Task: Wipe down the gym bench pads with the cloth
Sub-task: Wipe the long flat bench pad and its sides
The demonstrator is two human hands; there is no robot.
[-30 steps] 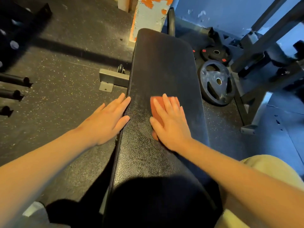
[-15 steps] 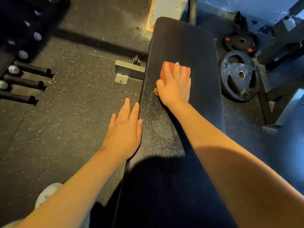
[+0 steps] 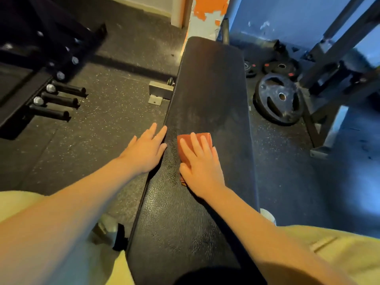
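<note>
My right hand point(image 3: 202, 167) has drawn the cloth point(image 3: 207, 137) back down the pad point(image 3: 211, 89) from farther up, and it now sits level with my left hand point(image 3: 146, 149). The right hand lies flat on the red cloth, fingers straight and a little spread, pressing it onto the pad's left half; cloth shows past the fingertips and beside the thumb. The left hand is flat too, fingers straight, resting along the pad's left edge, just beside the cloth but apart from it.
</note>
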